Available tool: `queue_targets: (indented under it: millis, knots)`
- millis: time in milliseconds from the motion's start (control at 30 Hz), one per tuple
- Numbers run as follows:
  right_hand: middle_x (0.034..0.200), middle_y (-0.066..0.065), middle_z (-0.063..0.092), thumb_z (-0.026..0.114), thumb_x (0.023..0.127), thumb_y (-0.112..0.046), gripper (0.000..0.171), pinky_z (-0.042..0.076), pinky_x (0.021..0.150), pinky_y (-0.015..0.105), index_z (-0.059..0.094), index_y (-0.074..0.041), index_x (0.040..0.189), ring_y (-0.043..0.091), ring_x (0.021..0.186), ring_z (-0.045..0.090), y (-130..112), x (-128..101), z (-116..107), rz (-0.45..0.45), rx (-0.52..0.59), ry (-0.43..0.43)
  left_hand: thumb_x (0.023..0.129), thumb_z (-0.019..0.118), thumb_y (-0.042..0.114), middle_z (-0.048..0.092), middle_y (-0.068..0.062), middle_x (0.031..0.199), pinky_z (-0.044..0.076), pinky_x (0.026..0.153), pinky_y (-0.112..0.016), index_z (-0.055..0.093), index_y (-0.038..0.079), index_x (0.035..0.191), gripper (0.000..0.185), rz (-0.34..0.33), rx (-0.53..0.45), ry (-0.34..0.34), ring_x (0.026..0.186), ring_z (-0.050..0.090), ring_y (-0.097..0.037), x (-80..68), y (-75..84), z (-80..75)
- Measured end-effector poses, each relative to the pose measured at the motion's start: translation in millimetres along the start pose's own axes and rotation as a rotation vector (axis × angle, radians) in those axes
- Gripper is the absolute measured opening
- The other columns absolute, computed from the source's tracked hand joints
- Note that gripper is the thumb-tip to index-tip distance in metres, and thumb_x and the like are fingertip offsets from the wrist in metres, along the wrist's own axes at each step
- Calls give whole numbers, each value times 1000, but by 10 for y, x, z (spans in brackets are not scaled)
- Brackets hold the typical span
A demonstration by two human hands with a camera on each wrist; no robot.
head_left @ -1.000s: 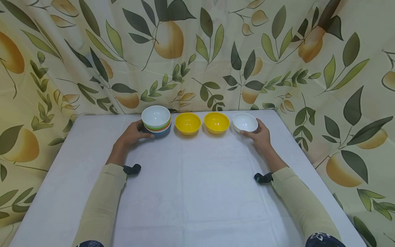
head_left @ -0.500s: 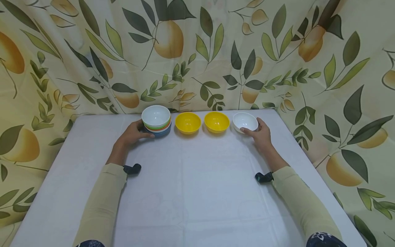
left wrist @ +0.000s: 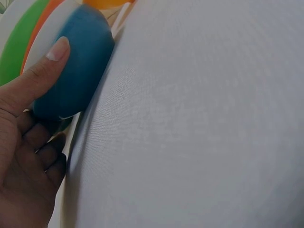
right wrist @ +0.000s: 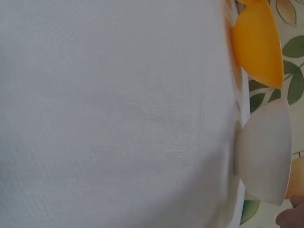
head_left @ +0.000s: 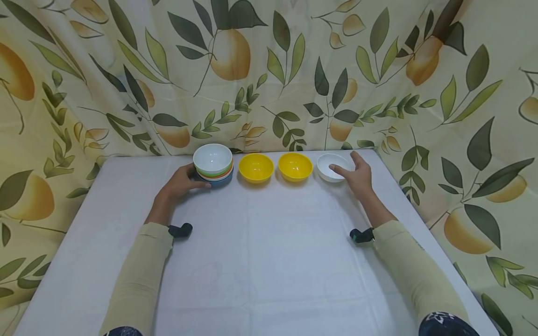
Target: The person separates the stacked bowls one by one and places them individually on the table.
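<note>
At the left end of a row, a stack of bowls (head_left: 212, 158) has a white bowl on top, green, orange and white rims below, and a blue bowl (left wrist: 85, 61) at the bottom. My left hand (head_left: 178, 183) holds the stack low, its thumb lying along the blue bowl's side and its fingers partly hidden behind. A small white bowl (head_left: 326, 173) stands upright at the row's right end. Over its right side hovers my right hand (head_left: 359, 178), thumb and fingers spread apart. Only a bit of that hand's fingertips (right wrist: 290, 216) shows beside the white bowl in the right wrist view.
Two yellow bowls, a left one (head_left: 256, 168) and a right one (head_left: 295, 166), stand between the stack and the white bowl. All sit near the back edge of a table with a white cloth (head_left: 260, 261). Directly behind hangs a leaf-and-fruit patterned curtain (head_left: 290, 98).
My right hand has let go of the small white bowl, its thumb and fingers spreading and lifting off the rim. The left hand and all the bowls stay in place.
</note>
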State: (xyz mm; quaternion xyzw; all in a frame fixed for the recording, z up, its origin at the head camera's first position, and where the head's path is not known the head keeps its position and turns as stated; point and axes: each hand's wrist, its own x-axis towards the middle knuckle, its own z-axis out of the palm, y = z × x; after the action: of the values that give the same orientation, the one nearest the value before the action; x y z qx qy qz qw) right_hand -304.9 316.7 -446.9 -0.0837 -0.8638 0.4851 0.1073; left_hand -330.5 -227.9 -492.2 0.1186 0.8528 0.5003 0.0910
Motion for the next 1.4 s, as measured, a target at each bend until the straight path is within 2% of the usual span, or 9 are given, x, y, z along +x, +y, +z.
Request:
queue_targets:
  millis: [167, 467, 700, 1000, 1400]
  knots:
    - [173, 13, 23, 85, 90, -40, 103, 15, 129, 48, 26, -7, 167, 30, 160, 14, -90, 23, 34, -7, 8, -4, 83, 93, 24, 42, -22, 162, 24, 127, -51, 33, -2, 162, 103, -11, 12, 5, 153, 34, -38, -8, 32, -7]
    - [172, 11, 27, 86, 91, -31, 98, 17, 129, 44, 29, -6, 166, 27, 160, 17, -346, 43, 216, -55, 58, -57, 82, 93, 25, 40, -24, 163, 22, 127, -52, 32, -3, 162, 105, -38, 22, 4, 153, 32, -39, 1, 16, -16]
    - [171, 12, 29, 87, 90, -32, 99, 18, 129, 47, 29, -4, 165, 28, 159, 19, -641, 55, 452, -133, 67, -113, 82, 93, 23, 41, -23, 162, 23, 127, -51, 33, -3, 162, 103, -39, 17, 10, 153, 33, -39, -18, 32, -21]
    - [170, 10, 31, 89, 87, -31, 100, 18, 129, 48, 31, -4, 165, 28, 159, 22, -867, 54, 783, -207, 76, -213, 82, 93, 23, 39, -23, 164, 22, 127, -52, 32, -1, 163, 103, -36, 1, 19, 153, 32, -40, -42, 22, -10]
    - [169, 10, 34, 90, 85, -36, 100, 27, 125, 55, 34, -7, 164, 35, 155, 29, -1160, -97, 1194, -245, 57, -301, 82, 93, 27, 37, -22, 165, 21, 127, -53, 31, -2, 163, 106, -34, 13, 12, 155, 29, -38, -25, -5, 20]
